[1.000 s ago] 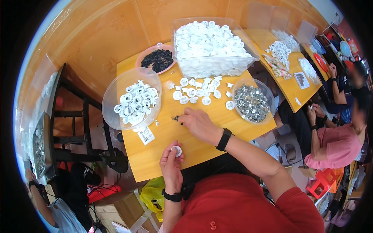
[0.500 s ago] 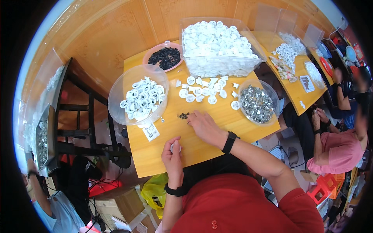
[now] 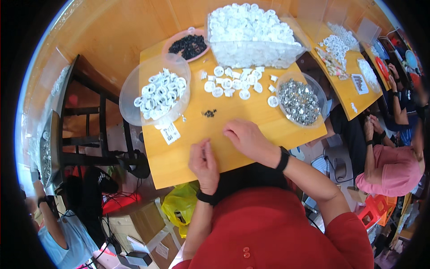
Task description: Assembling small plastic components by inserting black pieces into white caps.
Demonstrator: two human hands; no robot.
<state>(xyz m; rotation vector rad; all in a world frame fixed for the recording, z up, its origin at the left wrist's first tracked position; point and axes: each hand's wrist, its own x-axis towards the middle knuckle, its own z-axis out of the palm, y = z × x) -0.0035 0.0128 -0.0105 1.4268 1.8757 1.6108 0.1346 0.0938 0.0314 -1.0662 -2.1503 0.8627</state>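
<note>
My left hand (image 3: 204, 165) is closed above the table's near edge, thumb against fingers. The small white round plastic part seen in it half a second ago is now hidden by the fingers. To its right, my right hand (image 3: 249, 140) is closed in a pinch. Whatever its fingertips hold, if anything, is too small or hidden. A little pile of tiny black pieces (image 3: 209, 113) lies on the wooden table (image 3: 170, 166) beyond both hands. Farther back, several white round plastic parts (image 3: 236, 84) are spread out loose.
A clear tub of white ring-like parts (image 3: 128, 101) stands left, a bowl of small metal pieces (image 3: 299, 102) right. Behind are a pink bowl of black pieces (image 3: 188, 46) and a large bin of white parts (image 3: 255, 54). A printed label (image 3: 170, 133) lies left. Co-workers sit either side.
My right hand has drawn back from the black pile toward my left hand. The left fingers have turned, covering the white part. The view has shifted, so the table sits higher.
</note>
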